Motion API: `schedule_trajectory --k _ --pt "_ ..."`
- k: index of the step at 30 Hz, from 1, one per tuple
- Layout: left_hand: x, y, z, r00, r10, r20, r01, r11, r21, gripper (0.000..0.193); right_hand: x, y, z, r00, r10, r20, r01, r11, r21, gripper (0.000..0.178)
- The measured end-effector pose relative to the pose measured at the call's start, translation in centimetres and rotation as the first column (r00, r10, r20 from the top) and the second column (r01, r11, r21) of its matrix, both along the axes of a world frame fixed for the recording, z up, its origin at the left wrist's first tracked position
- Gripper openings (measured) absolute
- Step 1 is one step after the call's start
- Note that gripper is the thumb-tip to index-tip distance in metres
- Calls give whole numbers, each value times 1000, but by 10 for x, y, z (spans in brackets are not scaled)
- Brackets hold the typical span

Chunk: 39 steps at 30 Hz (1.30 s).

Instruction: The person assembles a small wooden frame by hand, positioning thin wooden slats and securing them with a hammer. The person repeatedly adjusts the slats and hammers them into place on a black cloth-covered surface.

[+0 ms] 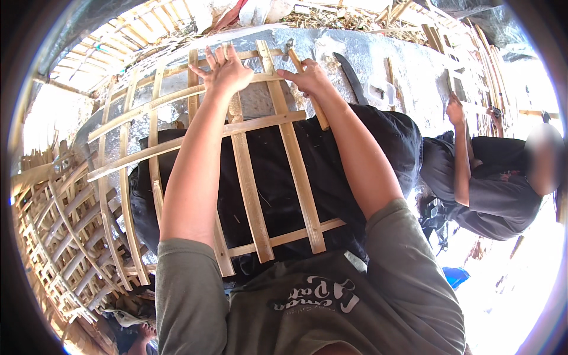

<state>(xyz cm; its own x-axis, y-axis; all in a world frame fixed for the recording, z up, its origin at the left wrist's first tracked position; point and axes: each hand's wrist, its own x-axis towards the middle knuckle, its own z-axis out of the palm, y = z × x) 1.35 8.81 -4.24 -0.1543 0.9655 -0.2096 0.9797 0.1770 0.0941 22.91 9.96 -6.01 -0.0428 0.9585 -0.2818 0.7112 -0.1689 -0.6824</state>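
Under the spread left hand (229, 72), the slatted frame (252, 195) could slip if loosely braced, letting the hammer (320, 117) gripped in the right hand (309, 78) strike astray.

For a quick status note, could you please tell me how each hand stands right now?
Left hand: open, spread at the slat lattice.
Right hand: closed, holding a wooden-handled hammer.
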Motion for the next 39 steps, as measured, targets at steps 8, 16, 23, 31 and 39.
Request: schedule_trajectory --k 8,16,23,31,39 --pt "23 -10 10 988 64 -137 -40 984 171 73 -1 0 3 999 -39 -27 38 997 -66 99" --pt "37 -10 -9 983 176 -51 -160 959 232 75 -3 0 2 998 -46 -30 43 994 -96 92" --pt "45 -11 9 972 180 -151 -170 982 79 77 -8 -6 2 998 -22 56 16 994 110 89" --pt "46 -15 17 980 155 -125 -161 986 -37 69 -2 -22 106 984 81 159 -119 961 249 26" --pt "42 -7 5 976 213 -32 -214 977 -17 67 4 -76 124 953 251 169 -292 911 292 24"
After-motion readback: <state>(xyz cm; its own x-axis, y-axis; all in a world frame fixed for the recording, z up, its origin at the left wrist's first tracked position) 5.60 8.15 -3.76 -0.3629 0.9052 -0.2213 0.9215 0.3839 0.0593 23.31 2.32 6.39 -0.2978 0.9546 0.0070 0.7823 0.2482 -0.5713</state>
